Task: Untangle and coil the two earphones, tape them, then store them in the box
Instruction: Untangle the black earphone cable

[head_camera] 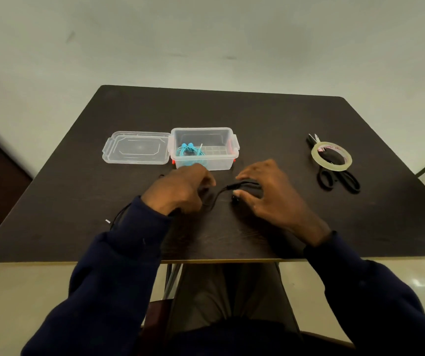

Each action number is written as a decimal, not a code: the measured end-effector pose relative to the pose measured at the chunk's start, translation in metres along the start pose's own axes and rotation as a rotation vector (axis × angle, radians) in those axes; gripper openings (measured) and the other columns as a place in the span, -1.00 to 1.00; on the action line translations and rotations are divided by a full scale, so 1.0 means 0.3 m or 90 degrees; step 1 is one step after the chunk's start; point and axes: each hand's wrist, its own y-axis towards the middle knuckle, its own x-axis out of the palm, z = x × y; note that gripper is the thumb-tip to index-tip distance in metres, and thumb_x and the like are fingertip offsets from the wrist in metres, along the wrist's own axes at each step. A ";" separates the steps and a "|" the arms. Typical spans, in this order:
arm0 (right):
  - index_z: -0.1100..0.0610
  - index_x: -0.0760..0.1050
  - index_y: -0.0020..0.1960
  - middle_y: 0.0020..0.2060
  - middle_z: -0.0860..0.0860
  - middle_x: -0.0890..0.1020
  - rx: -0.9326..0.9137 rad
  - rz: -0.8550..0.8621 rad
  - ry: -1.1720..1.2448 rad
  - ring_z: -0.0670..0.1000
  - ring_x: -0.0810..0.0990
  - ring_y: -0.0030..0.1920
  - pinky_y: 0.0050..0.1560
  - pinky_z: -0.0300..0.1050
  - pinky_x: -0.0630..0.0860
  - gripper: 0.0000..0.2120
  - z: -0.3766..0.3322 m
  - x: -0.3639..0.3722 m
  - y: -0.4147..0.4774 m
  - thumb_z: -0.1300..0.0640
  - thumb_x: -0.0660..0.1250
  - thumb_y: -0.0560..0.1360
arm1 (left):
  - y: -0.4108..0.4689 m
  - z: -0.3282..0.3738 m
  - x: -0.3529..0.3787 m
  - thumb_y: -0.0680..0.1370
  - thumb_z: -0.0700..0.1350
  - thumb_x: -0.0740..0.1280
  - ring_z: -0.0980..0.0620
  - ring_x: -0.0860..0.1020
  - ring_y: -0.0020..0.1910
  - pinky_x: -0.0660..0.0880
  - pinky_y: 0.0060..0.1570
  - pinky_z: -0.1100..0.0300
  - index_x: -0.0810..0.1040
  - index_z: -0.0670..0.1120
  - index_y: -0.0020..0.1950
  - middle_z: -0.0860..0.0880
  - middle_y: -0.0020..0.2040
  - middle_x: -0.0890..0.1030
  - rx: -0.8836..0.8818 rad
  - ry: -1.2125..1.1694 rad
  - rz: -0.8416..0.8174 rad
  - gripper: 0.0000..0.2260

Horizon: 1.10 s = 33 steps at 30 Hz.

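Observation:
A black earphone cable runs between my two hands on the dark table. My left hand grips the cable with curled fingers; more of the cable trails out past my left sleeve. My right hand holds a bundle of the black cable between thumb and fingers. A clear plastic box stands just beyond my hands, with a coiled blue earphone lying in its left half.
The box's clear lid lies open flat to the left of the box. A roll of clear tape rests on black scissors at the right. A small white scrap lies near the left front edge.

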 end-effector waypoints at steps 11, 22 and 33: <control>-0.05 0.63 -0.17 -0.21 -0.13 0.65 0.192 -0.124 0.103 -0.14 0.61 -0.13 -0.03 -0.16 0.58 -0.88 -0.024 0.033 0.089 0.18 0.45 0.46 | 0.050 0.011 0.054 0.49 -0.37 0.34 -0.02 0.25 0.50 0.34 0.47 -0.01 0.28 0.02 0.53 -0.04 0.46 0.30 0.089 0.011 -0.090 -0.34; 0.12 0.66 -0.05 -0.21 -0.07 0.71 0.087 0.093 0.298 -0.07 0.70 -0.18 -0.08 -0.14 0.65 -0.93 -0.042 -0.006 0.092 0.21 0.52 0.49 | 0.060 0.017 0.085 0.56 -0.25 0.43 0.04 0.66 -0.22 0.64 -0.17 0.20 0.69 -0.24 0.03 -0.15 -0.12 0.73 0.119 -0.571 0.189 -0.90; 0.22 0.66 0.13 -0.20 0.07 0.68 0.072 0.013 0.408 0.01 0.64 -0.23 -0.15 -0.21 0.62 -0.81 0.022 -0.100 0.063 0.35 0.31 0.61 | -0.020 -0.075 -0.031 0.62 -0.21 0.34 0.00 0.63 -0.15 0.63 0.05 0.08 0.63 -0.22 -0.02 -0.12 -0.14 0.67 0.104 -0.805 0.269 -0.89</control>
